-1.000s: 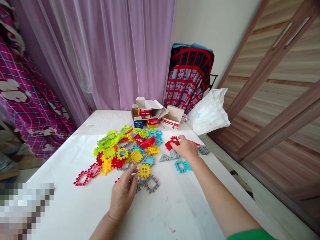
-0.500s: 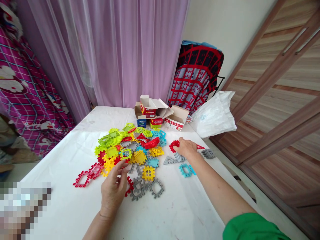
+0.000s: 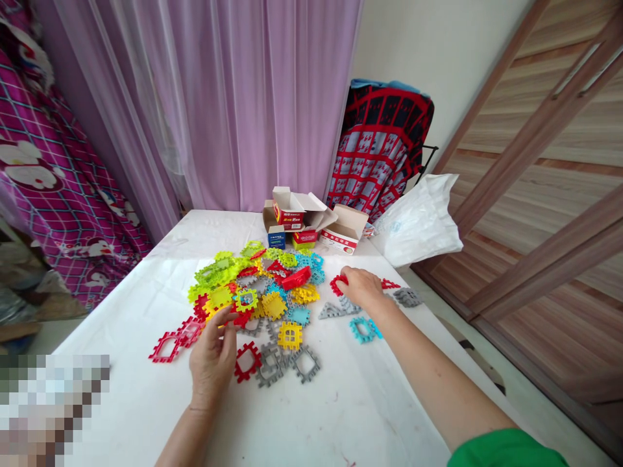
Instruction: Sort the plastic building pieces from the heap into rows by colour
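My left hand (image 3: 213, 353) hovers at the near left side of a heap of toothed plastic building pieces, its fingers loosely bent and apart with nothing in them. Just right of it lies a red square frame piece (image 3: 248, 361), beside grey frame pieces (image 3: 305, 364) and a yellow window piece (image 3: 290, 335). My right hand (image 3: 361, 287) is at the right of the table, fingers closed on a red building piece (image 3: 336, 285) that it partly hides. Grey triangular pieces (image 3: 333, 311) lie under and before this hand, and a blue frame piece (image 3: 362, 329) lies nearer me.
Opened small cardboard boxes (image 3: 344, 230) stand at the back of the white-covered table (image 3: 331, 415). A white plastic bag (image 3: 421, 220) hangs at the back right edge. Lime pieces (image 3: 219, 269) form the heap's far left. A wooden wardrobe (image 3: 545, 194) stands at the right.
My left hand has drawn slightly left, uncovering more of the red frame piece beside it. My right hand stays at the red piece, covering a little more of it. The view has shifted slightly.
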